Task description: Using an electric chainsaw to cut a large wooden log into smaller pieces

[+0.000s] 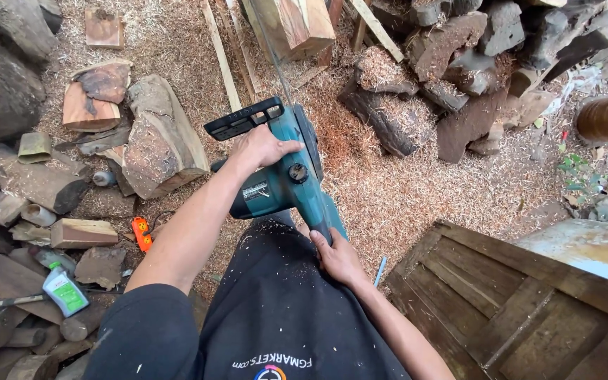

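A teal electric chainsaw (284, 176) with a black front guard is held in front of my body, its thin bar pointing away toward a squared block of wood (297, 24). My left hand (260, 146) grips the top handle of the saw, just behind the black guard. Gripping the saw's rear handle close to my waist is my right hand (337, 257). Sawdust flecks cover my dark shirt. The bar's tip is hard to make out against the wood.
Sawdust covers the ground. Cut logs and offcuts (156, 137) lie to the left, dark stumps (416, 77) at the upper right. A small bottle with a green label (65, 290) and an orange tool (141, 233) lie at left. A wooden plank panel (501, 302) stands at the lower right.
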